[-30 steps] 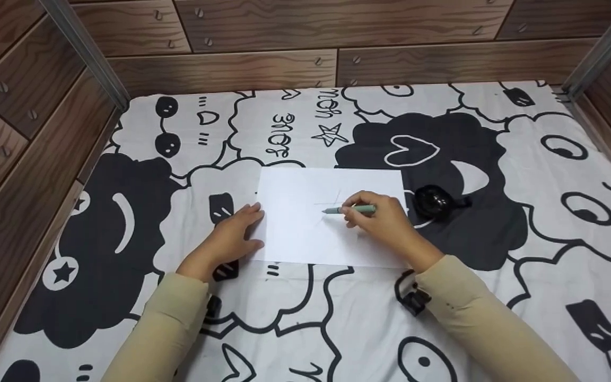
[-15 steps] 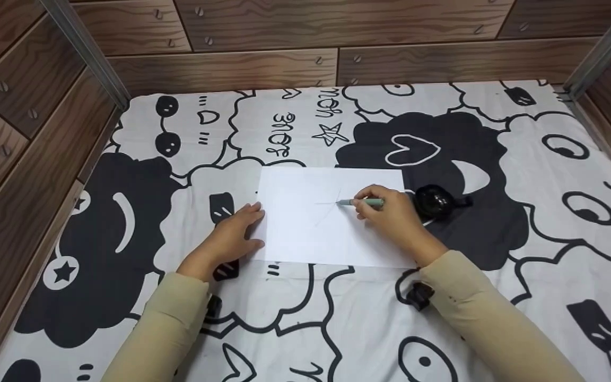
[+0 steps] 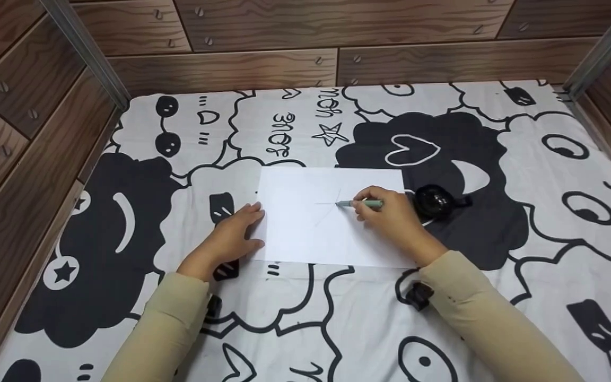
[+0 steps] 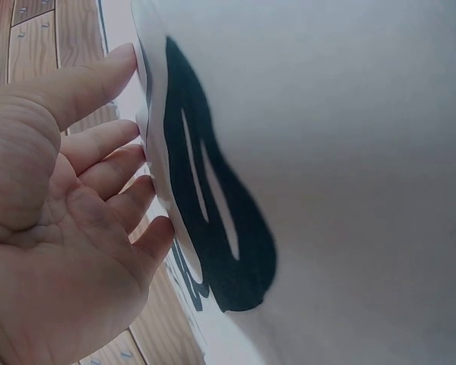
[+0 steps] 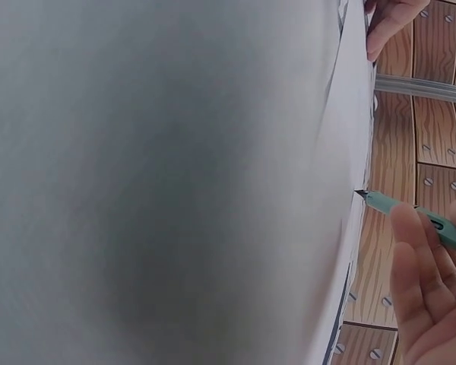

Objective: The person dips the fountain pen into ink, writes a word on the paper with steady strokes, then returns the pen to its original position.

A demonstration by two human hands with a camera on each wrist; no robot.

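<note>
A white sheet of paper [image 3: 295,233] lies on the patterned cloth, bearing a few thin faint lines near its middle. My right hand [image 3: 390,217] pinches a green fountain pen [image 3: 372,203] between thumb and fingers. In the head view the pen's tip meets the lines where they cross. The right wrist view shows the dark nib of the fountain pen [image 5: 376,199] at the paper's surface. My left hand [image 3: 229,236] rests at the sheet's left edge, fingers spread and touching it. In the left wrist view the left hand [image 4: 76,205] holds nothing.
A glossy black rounded object [image 3: 435,201] sits just right of the paper; its kind is unclear. Small black devices lie by each wrist, the right one [image 3: 419,295] partly under the sleeve. The black-and-white cloth [image 3: 284,350] reaches wood-patterned walls [image 3: 263,69] with metal posts.
My right hand with the fountain pen moved right and slightly away from me, then held nearly still. More of the diagonal line is uncovered. The left hand stayed put.
</note>
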